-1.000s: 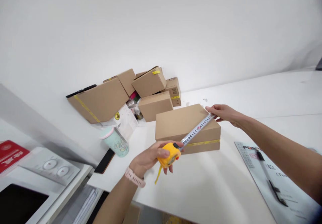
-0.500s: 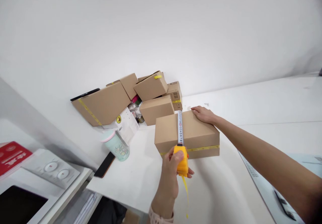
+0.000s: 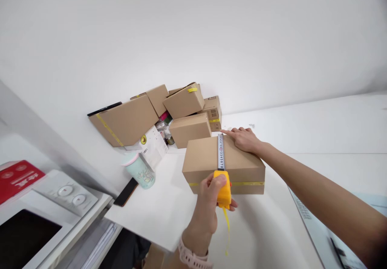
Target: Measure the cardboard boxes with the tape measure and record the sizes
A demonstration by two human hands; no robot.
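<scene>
A closed cardboard box (image 3: 201,154) with yellow tape around its side sits on the white table. My left hand (image 3: 208,192) is wrapped around a yellow tape measure (image 3: 223,188), thumb on top, at the box's near edge. Its pulled-out blade (image 3: 221,153) lies across the box top from near to far edge, and a yellow wrist strap hangs below the case. My right hand (image 3: 245,139) rests on the far edge of the box, holding nothing; the index finger stretches left to the far end of the blade, while the other fingers are bent.
Several cardboard boxes (image 3: 190,131) are piled against the wall behind. Left of them stand a mint tumbler (image 3: 141,173), a white printed packet (image 3: 154,148) and a dark flat phone-like object (image 3: 126,191). A white microwave (image 3: 57,196) with a red box (image 3: 19,180) on it stands at lower left.
My right hand has shifted left along the far edge, its index finger now extended to the blade's end. The tape measure has moved slightly right across the box.
</scene>
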